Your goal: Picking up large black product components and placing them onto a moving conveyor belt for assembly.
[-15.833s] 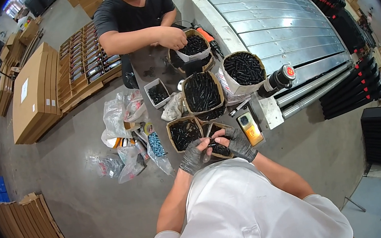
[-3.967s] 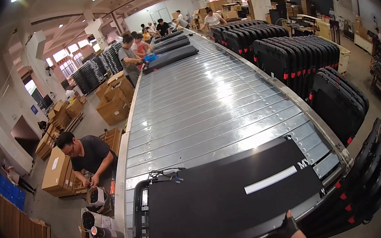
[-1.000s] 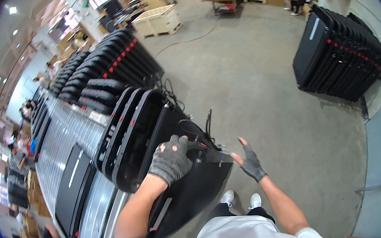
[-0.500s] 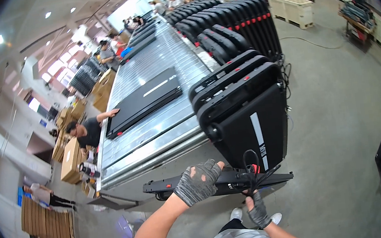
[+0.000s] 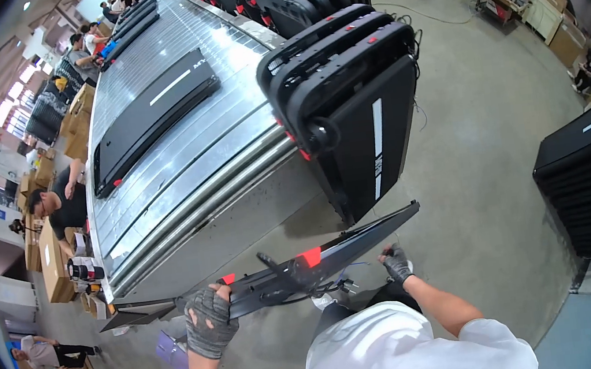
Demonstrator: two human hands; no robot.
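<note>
Gloved in grey, my left hand (image 5: pixel 211 322) is closed on the left end of a flat black treadmill (image 5: pixel 348 250). It stands on its edge, slanting up to the right, with red parts along its top side. A black power cord (image 5: pixel 293 277) lies bunched and blurred across its middle. The cord's plug (image 5: pixel 349 285) hangs beside my legs. My right hand (image 5: pixel 397 263), also in a grey glove, has its fingers curled in with nothing visible in them. It is apart from the treadmill, just below its right end.
A metal roller conveyor (image 5: pixel 189 220) carries another black treadmill (image 5: pixel 155 120). Several treadmills (image 5: pixel 369 124) stand on edge at its right. A stack of them (image 5: pixel 583 186) is at the right. A co-worker (image 5: pixel 61 202) stands left of the conveyor, near cardboard boxes (image 5: pixel 54 262).
My right hand has let go of the cord and moved clear of the treadmill. My left hand has moved left to the treadmill's end, and the treadmill has tilted, right end up. The view has shifted right.
</note>
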